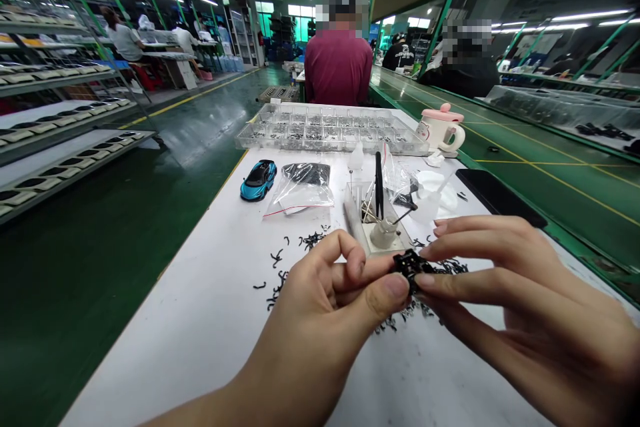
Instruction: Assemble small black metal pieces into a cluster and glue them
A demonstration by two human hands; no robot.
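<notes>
Black, with small openings in it, a compact part (409, 263) sits between the two hands, just above the table; reckon the clock from there. The left hand (325, 307) comes in from eight o'clock, its thumb and fingers clamped on the part. The right hand (520, 287) reaches in from between three and four, fingers slightly spread, its tips at the part's near edge; whether they grip it I cannot tell. Small black pieces (313, 239) lie scattered over the white tabletop (175, 340) around and below the hands, some loose toward nine. Between ten and eleven, just beyond the fingers, stands a pale tool holder (371, 240), with black tweezers (379, 187) upright in it at eleven. Out at ten lie a clear zip bag (305, 190) with dark contents and, just beside it, a blue toy car (259, 180). At the table's far end, toward eleven, is a clear tray (320, 144) divided into compartments; near its right end, between twelve and one, stands a white mug (440, 132) with a pink lid. A black phone (500, 197) lies flat at two. Beyond the tray, a person in a maroon top (339, 67) faces away.
</notes>
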